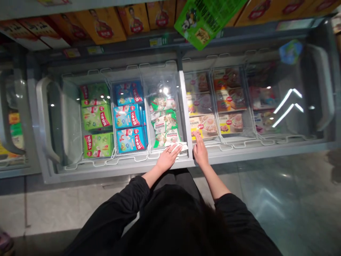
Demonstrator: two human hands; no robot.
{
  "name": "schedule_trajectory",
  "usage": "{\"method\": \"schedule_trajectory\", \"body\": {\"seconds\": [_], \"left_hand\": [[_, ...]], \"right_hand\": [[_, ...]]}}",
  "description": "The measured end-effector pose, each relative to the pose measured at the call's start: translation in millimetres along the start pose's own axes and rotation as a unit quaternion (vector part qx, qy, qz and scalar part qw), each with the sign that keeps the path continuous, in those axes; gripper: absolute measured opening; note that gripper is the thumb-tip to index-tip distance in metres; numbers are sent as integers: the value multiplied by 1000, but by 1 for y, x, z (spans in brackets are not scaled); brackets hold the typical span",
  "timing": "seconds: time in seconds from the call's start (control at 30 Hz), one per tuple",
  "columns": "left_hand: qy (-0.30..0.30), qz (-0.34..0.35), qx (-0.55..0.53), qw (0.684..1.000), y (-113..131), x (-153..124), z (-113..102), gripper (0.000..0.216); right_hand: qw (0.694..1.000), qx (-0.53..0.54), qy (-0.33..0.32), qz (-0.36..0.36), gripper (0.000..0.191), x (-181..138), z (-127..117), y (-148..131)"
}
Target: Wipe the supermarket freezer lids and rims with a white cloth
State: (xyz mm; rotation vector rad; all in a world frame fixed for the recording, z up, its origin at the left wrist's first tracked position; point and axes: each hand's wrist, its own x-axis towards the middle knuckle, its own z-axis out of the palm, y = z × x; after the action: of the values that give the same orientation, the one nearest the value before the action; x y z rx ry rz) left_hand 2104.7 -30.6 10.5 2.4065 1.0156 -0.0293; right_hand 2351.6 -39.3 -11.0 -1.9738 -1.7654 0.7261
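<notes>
My left hand [168,156] lies on the near edge of the freezer's left glass lid, its fingers pressing a white cloth [183,145] against the glass. I cannot tell whether the cloth is paper or fabric. To the right of the divider [184,106], my right hand [200,151] rests on the right lid with its fingers stretched forward and nothing in them. Beneath the glass, close to my left hand, are green-and-white bags of frozen food [165,124]. Yellow-and-white food boxes [205,126] lie under the glass just beyond my right hand.
Wire baskets below the glass hold green boxes [97,145], blue packets [130,140] and orange packages [230,99]. Curved grey handles stand at the left [44,117] and right [326,89]. A shelf of orange boxes [99,26] and a green hanging sign [205,21] are above.
</notes>
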Motion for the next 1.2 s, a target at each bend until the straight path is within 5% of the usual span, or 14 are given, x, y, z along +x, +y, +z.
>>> {"method": "schedule_trajectory", "body": {"seconds": [0.17,0.27,0.5,0.63,0.73,1.0,1.1,1.2], "left_hand": [[-40,99,-46,993,-16,8,-16,71],[-48,98,-49,993,-12,21,-23,69],[-66,203,-55,975,48,87,-8,60],[-30,126,-17,991,72,138,5,60],[-5,82,-3,997,67,177,0,67],[165,-195,13,967,38,280,-39,64],[180,-262,15,948,62,284,-26,60],[145,-269,30,952,99,258,1,62]], "right_hand": [[1000,-7,-15,10,67,-24,-20,19],[1000,-8,-11,16,68,-20,-27,31],[998,-33,19,49,67,20,-63,83],[997,-46,26,59,63,41,-99,115],[996,-51,30,60,62,63,-118,131],[998,-53,12,4,62,131,-106,135],[995,-93,23,-3,62,135,-99,137],[992,-124,28,-12,60,133,-97,138]]}}
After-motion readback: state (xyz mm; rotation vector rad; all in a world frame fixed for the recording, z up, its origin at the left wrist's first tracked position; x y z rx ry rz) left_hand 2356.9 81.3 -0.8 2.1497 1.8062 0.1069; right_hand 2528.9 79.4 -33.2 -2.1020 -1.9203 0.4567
